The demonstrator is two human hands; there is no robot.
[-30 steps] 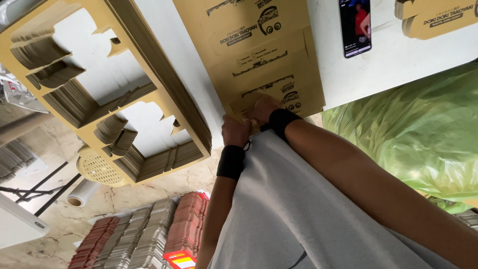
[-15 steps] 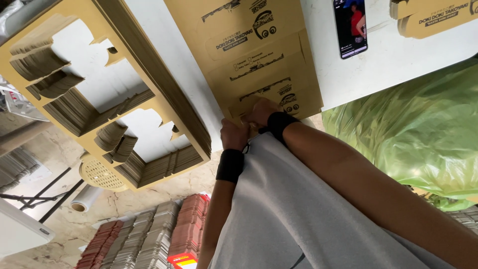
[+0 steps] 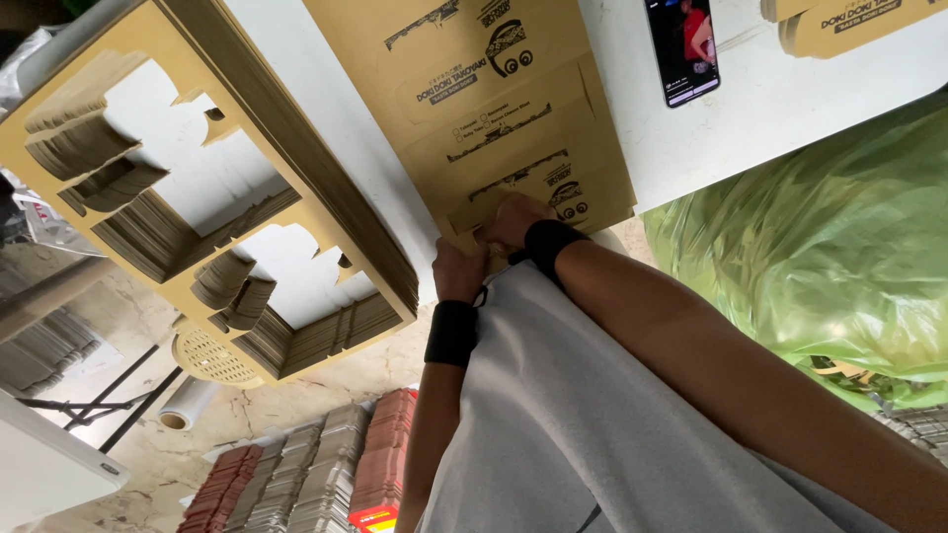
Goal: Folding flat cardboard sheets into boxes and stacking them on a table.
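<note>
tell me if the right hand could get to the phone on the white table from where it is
Probably yes: the right hand grips the flat printed carton, and only bare white table separates it from the phone.

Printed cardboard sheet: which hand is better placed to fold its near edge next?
Probably right. The right hand already lies on the near edge of the printed cardboard sheet; the left hand sits lower, just off its corner.
</note>
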